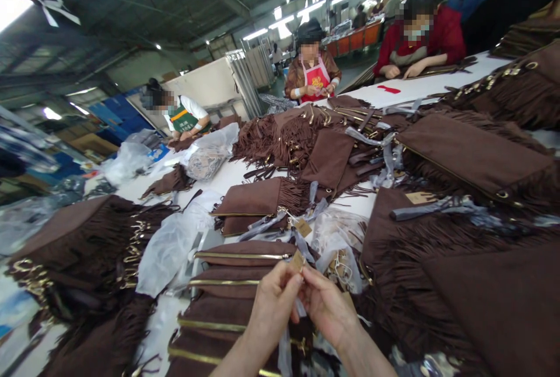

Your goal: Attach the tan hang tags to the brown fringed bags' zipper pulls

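My left hand [276, 298] and my right hand [326, 307] meet at the lower middle, fingertips pinched together. A small tan paper tag [298, 259] stands up from between the fingers of my left hand. What the right fingertips pinch is too small to make out. Under and left of the hands lies a row of brown pouches [214, 302] with gold zippers [219, 282]. A strip of clear plastic wrap [284, 353] hangs below my hands. Just beyond sits a brown fringed pouch [249, 197] with another tan tag [303, 226].
Piles of brown fringed bags [476, 149] fill the right side, and a stack of brown bags [79, 231] with gold clasps lies at left. Plastic bags [168, 254] stand between. Across the white table [476, 73] several people work, one in a red apron [315, 80].
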